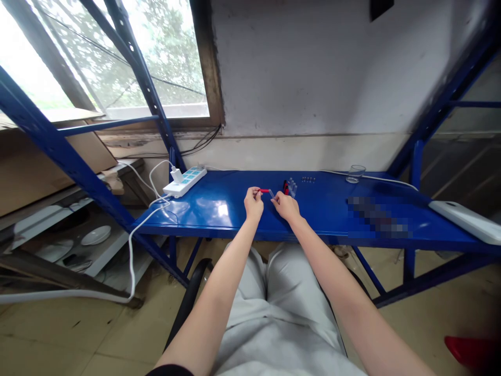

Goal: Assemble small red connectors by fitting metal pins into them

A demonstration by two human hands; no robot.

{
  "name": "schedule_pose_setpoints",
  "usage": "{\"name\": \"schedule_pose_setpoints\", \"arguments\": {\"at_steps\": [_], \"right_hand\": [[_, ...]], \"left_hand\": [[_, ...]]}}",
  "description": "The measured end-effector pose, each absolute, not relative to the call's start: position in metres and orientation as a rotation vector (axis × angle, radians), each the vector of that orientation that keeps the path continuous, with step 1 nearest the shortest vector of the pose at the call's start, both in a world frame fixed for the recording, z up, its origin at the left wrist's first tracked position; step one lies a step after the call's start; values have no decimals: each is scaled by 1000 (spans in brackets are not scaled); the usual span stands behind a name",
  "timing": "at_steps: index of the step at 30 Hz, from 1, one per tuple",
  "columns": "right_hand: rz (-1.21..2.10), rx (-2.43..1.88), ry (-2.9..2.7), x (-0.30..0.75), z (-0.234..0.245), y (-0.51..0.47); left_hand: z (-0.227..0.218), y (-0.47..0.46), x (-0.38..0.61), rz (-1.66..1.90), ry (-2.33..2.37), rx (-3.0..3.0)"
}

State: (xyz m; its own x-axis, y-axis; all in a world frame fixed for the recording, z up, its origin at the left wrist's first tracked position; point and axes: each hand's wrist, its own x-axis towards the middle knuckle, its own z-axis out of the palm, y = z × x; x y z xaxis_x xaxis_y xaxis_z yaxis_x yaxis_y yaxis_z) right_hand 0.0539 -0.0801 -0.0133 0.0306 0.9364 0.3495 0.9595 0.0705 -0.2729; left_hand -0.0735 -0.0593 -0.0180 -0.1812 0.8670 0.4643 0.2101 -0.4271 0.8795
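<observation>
stick: red | table: blue | power strip: white, light blue | trousers: pale grey

We've got the power strip at the bench's back left, parts cluster mid-bench just beyond our right hand, row of tiny pieces right of that, glass back right, flat object at the right end.

- The left hand pinches a slim red piece above the blue counter.
- The right hand grips a clear piece, angled close to the red one's end.
- Just beyond the right hand: a cluster of red, black and clear pieces, with small bits to its right.
- A glass stands near the back edge; a white power strip lies at the left.
</observation>
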Motion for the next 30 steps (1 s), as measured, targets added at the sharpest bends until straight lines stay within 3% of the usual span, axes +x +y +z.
{"name": "schedule_pose_setpoints", "arguments": {"at_steps": [30], "right_hand": [[-59,-1811,-1937,56,-16,-79]], "left_hand": [[-17,-65,-72,1588,1174,1914]]}}
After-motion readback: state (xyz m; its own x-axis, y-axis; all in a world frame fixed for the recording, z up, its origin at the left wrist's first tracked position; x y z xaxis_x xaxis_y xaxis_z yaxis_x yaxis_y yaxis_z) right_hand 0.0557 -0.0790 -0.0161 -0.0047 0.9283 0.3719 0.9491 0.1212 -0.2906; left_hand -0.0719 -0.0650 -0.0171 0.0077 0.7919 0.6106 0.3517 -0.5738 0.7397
